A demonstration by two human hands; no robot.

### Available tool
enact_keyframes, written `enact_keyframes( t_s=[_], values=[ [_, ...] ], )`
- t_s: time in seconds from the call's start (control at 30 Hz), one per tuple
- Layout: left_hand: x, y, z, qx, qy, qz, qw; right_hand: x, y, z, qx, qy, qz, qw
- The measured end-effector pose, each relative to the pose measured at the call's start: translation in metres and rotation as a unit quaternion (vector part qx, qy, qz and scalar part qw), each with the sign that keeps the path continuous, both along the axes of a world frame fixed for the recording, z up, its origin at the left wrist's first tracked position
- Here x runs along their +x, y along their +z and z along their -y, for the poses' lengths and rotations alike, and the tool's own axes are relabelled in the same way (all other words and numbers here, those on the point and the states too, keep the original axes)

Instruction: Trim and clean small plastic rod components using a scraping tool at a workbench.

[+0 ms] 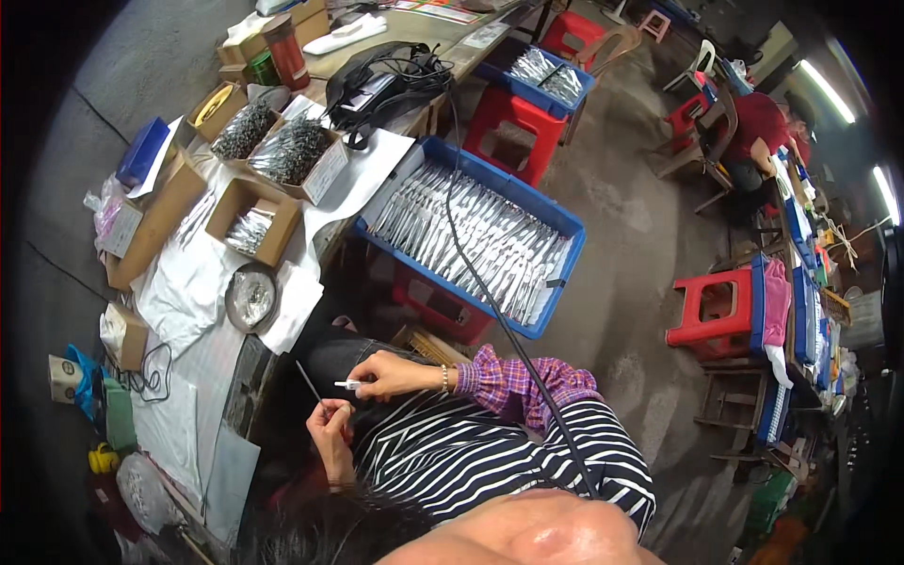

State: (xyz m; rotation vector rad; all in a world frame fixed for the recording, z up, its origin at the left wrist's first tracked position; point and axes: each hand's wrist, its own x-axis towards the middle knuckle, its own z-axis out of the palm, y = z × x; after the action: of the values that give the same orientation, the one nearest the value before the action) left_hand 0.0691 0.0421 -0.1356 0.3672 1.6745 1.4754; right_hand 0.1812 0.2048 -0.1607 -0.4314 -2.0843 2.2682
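While both hands work close together just over the lap, each one has a single piece: the left hand [331, 421] pinches one thin metal rod [309, 381] that sticks up at a slant, and the right hand [388, 376] pinches one small white cap-like piece [347, 384], fingers curled tight on it. Left wrist is bent upward, right forearm comes across in a plaid sleeve [513, 381]. Further out, one blue bin [565, 247] of shiny packets sits just ahead, a second blue bin [541, 75] behind it, and three open cardboard boxes [254, 221] on the counter [188, 282], plus four red stools [716, 311] around.
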Motion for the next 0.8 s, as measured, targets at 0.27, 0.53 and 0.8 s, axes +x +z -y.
enact_keyframes(
  t_s=[0.27,0.53,0.8],
  values=[
    [-0.003,-0.007,0.001,0.022,0.029,-0.004,0.999,-0.003,-0.001,0.002,0.012,0.008,0.001,1.000],
    [-0.003,-0.015,0.001,0.035,0.021,-0.025,0.999,-0.001,0.001,0.002,0.048,-0.005,-0.011,0.999],
    [-0.007,-0.021,0.004,0.036,0.017,0.003,0.999,-0.002,-0.008,0.001,0.065,0.024,-0.010,0.998]
  ],
)
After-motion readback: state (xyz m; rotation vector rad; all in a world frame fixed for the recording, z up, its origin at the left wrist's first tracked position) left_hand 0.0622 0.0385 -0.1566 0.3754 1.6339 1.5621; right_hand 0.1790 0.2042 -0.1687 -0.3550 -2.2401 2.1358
